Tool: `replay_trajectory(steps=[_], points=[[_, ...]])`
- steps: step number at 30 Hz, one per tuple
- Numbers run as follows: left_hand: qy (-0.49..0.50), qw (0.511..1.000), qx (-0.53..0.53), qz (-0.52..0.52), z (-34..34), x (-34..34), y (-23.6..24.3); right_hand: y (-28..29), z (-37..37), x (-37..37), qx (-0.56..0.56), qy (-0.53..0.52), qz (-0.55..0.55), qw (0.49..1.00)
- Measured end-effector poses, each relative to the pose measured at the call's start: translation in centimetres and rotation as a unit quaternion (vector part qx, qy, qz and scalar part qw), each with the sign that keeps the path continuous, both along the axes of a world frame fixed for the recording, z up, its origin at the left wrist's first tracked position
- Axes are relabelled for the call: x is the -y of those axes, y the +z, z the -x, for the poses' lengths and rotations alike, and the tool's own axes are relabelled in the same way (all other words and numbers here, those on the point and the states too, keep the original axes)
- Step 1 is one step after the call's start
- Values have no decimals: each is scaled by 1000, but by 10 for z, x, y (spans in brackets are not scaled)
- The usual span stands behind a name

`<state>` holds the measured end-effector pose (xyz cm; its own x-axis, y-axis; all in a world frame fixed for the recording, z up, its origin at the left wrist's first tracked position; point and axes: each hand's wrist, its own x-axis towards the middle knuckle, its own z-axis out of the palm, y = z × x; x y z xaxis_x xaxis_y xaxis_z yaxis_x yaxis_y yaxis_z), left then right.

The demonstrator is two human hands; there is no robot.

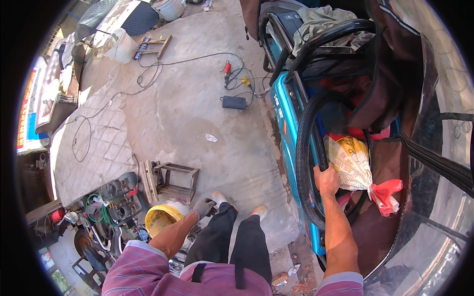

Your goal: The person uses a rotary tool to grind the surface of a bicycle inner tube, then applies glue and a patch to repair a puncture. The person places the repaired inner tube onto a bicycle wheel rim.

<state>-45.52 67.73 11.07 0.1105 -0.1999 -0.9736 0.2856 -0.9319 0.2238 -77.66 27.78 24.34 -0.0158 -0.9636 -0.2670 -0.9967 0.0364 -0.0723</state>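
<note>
My right hand [328,180], bare, is closed around a black bar [320,148] on the near side of a blue three-wheeled vehicle [292,143]. Right beside it, a black tyre [304,163] stands on edge, partly over the vehicle's side. Inside the cab, close to my fingers, rests a white and yellow sack [351,163] with a red plastic bag [387,193] at its mouth. My left hand [203,208] wears a grey glove and hangs by my left knee. Its fingers are curled, with something dark at the tips that I cannot make out. A yellow-lined bucket [163,219] is next to it.
A wooden stool [177,183] stands left of my feet, near greasy machine parts [118,200]. Farther off, a red-handled power tool [227,69], a black box [233,102] and a trailing cable [197,58] lie on the concrete. White buckets [120,45] are at the back left.
</note>
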Motion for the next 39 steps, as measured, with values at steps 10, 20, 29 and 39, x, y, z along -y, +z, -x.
replay_trajectory(steps=[10,20,29,39], points=[[40,999,7,15,5,-12,0,6,-6,1,4,-12,-30,999],[23,1000,3,-11,8,-16,-12,0,0,1,-2,-3,-17,1000],[49,998,5,34,6,-2,-10,0,-2,1,-10,-9,-17,1000],[7,997,75,5,-10,-36,-11,-6,2,0,12,26,-5,1000]])
